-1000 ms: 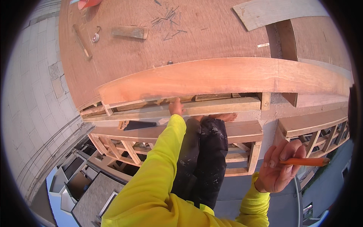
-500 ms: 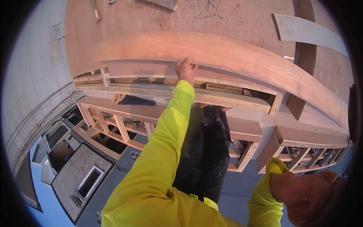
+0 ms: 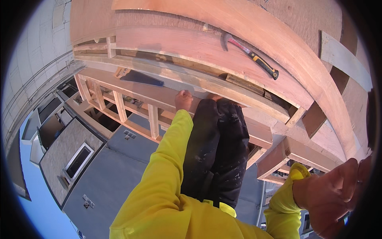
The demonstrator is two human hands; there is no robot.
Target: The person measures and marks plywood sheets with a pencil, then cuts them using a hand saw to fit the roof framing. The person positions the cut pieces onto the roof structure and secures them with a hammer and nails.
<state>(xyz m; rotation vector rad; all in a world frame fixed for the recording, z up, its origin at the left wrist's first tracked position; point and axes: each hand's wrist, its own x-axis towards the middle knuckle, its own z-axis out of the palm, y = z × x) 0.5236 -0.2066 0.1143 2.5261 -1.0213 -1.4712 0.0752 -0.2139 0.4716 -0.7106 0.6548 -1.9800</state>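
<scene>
My left hand (image 3: 183, 100), closed in a fist with nothing visible in it, is beside my black-trousered leg, at the edge of a timber-framed ledge (image 3: 171, 93). A handsaw (image 3: 142, 78) with a dark blade and wooden handle lies just left of it. Farther up, a claw hammer (image 3: 254, 57) with a red shaft and black-and-yellow grip rests on the plywood. Beyond it a long curved plywood strip (image 3: 286, 38) sweeps across, touched by neither hand. My right hand (image 3: 328, 195) is raised close at the lower right, fingers curled; whatever they hold is hidden.
Open timber framing (image 3: 119, 105) runs along the ledge at left, with a drop to a grey surface (image 3: 119, 167) below. A pale board (image 3: 346, 59) lies across a gap at far right. Another framed box (image 3: 274, 161) stands to the right of my legs.
My left hand has let go of the curved plywood strip and come back toward my legs, closing. The strip now sits farther away, and the hammer has come into sight. The view has shifted.
</scene>
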